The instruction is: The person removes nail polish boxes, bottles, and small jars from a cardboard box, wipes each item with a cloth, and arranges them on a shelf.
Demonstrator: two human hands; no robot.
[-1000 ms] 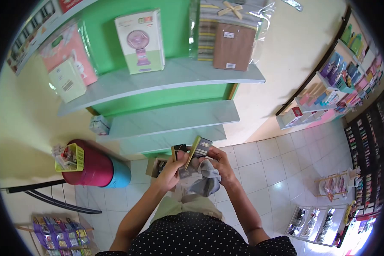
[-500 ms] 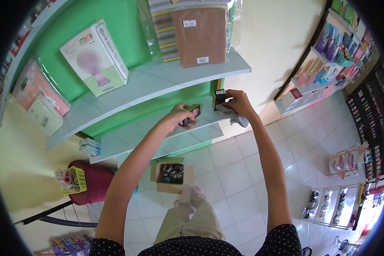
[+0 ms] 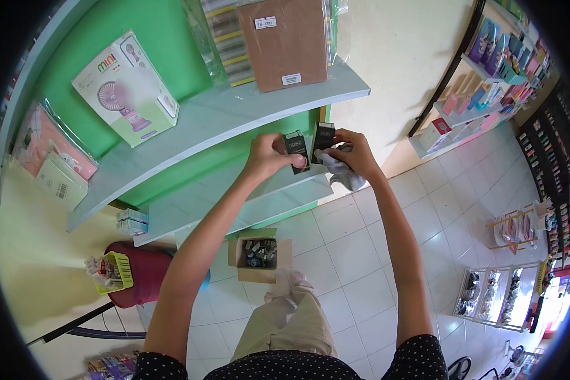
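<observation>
Boxes: left hand (image 3: pixel 264 157) pinches one dark box (image 3: pixel 296 151) by its sides; right hand (image 3: pixel 354 152) pinches another (image 3: pixel 323 139) plus a soft grey cloth (image 3: pixel 341 171); they look light, stiff, crushable.

1. Left hand (image 3: pixel 267 156) holds one small box (image 3: pixel 296 151) upright, just left of the second small box (image 3: pixel 323 139) in the right hand (image 3: pixel 356 152).
2. Both sit over the middle shelf (image 3: pixel 234 190).
3. Fan box (image 3: pixel 123 88) stands on the top shelf (image 3: pixel 221 120), far left.
4. Open carton (image 3: pixel 258 255) lies on the floor (image 3: pixel 354 247) below.
</observation>
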